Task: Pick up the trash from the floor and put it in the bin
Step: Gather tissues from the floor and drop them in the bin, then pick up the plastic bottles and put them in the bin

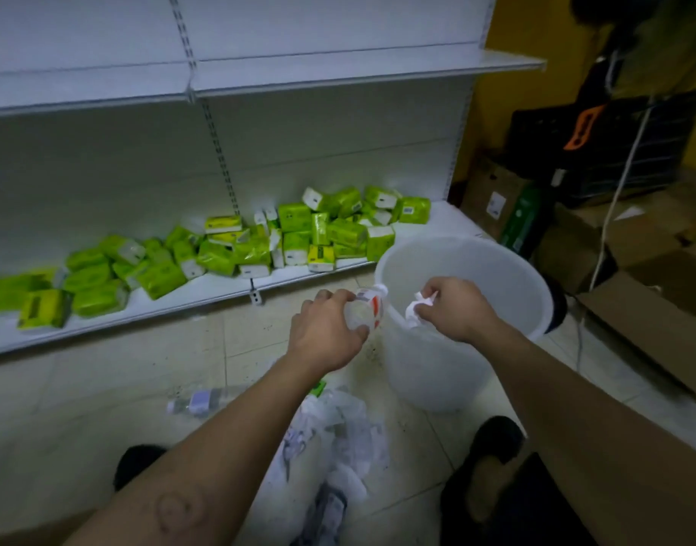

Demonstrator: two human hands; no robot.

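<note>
Bottle (368, 311) clamped in left hand (326, 333) beside bin (437, 372); right hand (456, 309) pinches paper (415, 309) over it.

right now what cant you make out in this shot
- Head view: bin bottom, hidden by its own wall and the right hand.
- Print on the bottle, covered by the left hand.
- Floor litter items, blurred and dim.
- Dark shapes at the top right, cut off by the edge.
</note>
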